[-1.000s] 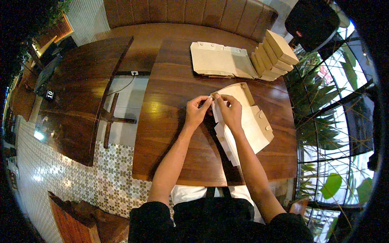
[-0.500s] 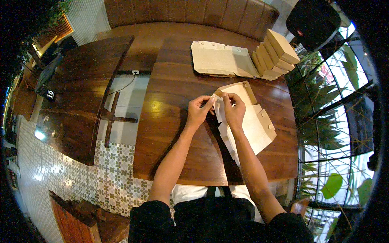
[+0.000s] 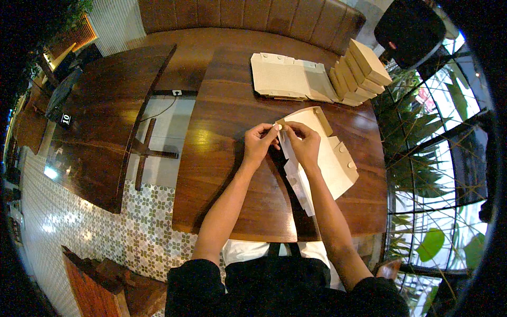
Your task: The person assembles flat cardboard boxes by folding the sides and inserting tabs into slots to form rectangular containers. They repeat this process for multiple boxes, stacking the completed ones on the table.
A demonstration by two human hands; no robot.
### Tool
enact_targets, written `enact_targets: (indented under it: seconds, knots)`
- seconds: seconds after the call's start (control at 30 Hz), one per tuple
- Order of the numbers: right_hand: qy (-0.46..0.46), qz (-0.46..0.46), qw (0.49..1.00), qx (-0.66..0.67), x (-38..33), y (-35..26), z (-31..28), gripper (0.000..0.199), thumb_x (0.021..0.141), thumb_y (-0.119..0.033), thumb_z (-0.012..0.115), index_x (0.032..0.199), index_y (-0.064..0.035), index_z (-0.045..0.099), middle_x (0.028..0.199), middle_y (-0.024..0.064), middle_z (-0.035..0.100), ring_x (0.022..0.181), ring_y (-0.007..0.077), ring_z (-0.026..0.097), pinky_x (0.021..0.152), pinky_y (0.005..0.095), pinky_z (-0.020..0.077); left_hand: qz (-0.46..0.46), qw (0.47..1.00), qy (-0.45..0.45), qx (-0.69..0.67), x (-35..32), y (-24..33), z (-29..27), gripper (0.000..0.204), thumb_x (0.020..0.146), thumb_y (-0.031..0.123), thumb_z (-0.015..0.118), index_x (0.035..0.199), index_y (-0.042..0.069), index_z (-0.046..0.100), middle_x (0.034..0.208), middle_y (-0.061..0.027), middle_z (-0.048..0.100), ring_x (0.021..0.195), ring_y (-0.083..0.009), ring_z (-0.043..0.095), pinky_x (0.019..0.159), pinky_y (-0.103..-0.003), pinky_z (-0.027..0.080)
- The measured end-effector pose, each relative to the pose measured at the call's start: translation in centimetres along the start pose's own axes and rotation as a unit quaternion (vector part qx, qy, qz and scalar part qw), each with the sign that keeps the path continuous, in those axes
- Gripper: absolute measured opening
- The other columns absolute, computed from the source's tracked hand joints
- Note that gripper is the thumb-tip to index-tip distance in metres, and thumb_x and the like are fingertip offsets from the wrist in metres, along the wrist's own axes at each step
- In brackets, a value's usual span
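A partly folded cardboard box lies slanted on the wooden table in front of me, pale inside up, with some side flaps raised. My left hand pinches its far left corner between thumb and fingers. Close against it, my right hand is also closed on that corner, its fingertips nearly meeting the left ones. The fingers hide most of the corner flap. My right forearm covers part of the box's near edge.
Unfolded cardboard blanks lie stacked at the table's far side. Beside them, to the right, stands a leaning stack of folded cardboard boxes. A second wooden table is at the left, and a brown padded bench runs behind.
My right hand's fingertips have moved slightly left, closer to the left hand at the box corner. The box and the stacks stay about where they were.
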State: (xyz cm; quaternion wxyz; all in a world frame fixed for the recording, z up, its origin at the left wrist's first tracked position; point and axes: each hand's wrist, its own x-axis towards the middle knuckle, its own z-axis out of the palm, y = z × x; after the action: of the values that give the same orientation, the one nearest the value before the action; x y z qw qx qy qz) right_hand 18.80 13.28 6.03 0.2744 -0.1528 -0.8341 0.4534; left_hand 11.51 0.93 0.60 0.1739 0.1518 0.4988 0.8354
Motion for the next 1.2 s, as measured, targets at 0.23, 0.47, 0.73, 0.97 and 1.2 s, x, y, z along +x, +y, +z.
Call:
enact_targets:
  seconds: [0.23,0.47,0.73,0.97,1.2]
  knots:
    - [-0.017,0.002,1.000,0.015,-0.9,0.8,0.6,0.020,0.092,-0.008,0.075,0.109,0.0018,0.077,0.100,0.0114,0.079,0.091,0.0163,0.075,0.085,0.0292,0.0579,0.001,1.000,0.007,0.028,0.1,-0.5,-0.1,0.022,0.096,0.022,0.074,0.093,0.000,0.072,0.075,-0.0040,0.070,0.060,-0.0104,0.064,0.054,-0.027,0.055]
    - [-0.017,-0.008,1.000,0.012,-1.0,0.5,0.7,0.020,0.091,-0.008,0.075,0.108,0.0017,0.077,0.098,0.0116,0.079,0.090,0.0162,0.075,0.084,0.0289,0.0583,0.024,0.997,0.039,0.059,0.2,-1.3,0.0,0.020,0.095,0.019,0.076,0.093,-0.001,0.072,0.078,-0.0047,0.071,0.062,-0.0100,0.065,0.056,-0.026,0.056]
    - [-0.011,-0.042,0.999,0.007,-1.1,0.6,0.8,0.020,0.091,-0.009,0.075,0.108,0.0008,0.078,0.097,0.0110,0.079,0.089,0.0156,0.075,0.083,0.0288,0.0585,0.063,0.993,0.059,0.080,0.0,-1.3,0.2,0.018,0.093,0.016,0.077,0.093,-0.001,0.072,0.079,-0.0056,0.073,0.064,-0.0097,0.066,0.057,-0.026,0.058]
    - [-0.015,-0.029,0.999,0.001,-1.1,1.2,1.0,0.020,0.092,-0.009,0.075,0.109,0.0003,0.077,0.098,0.0110,0.079,0.090,0.0155,0.075,0.084,0.0290,0.0582,0.070,0.991,0.052,0.103,-0.2,-0.9,0.2,0.018,0.093,0.017,0.078,0.095,0.000,0.073,0.079,-0.0043,0.072,0.064,-0.0089,0.065,0.058,-0.025,0.055]
    - [-0.058,-0.023,0.997,0.039,-0.6,1.6,0.3,0.020,0.096,-0.009,0.070,0.113,0.0009,0.075,0.103,0.0101,0.077,0.093,0.0150,0.072,0.087,0.0293,0.0566,0.035,0.995,0.031,0.086,0.0,-0.7,-0.1,0.019,0.094,0.018,0.078,0.095,0.000,0.072,0.083,-0.0031,0.071,0.068,-0.0089,0.065,0.057,-0.025,0.055]
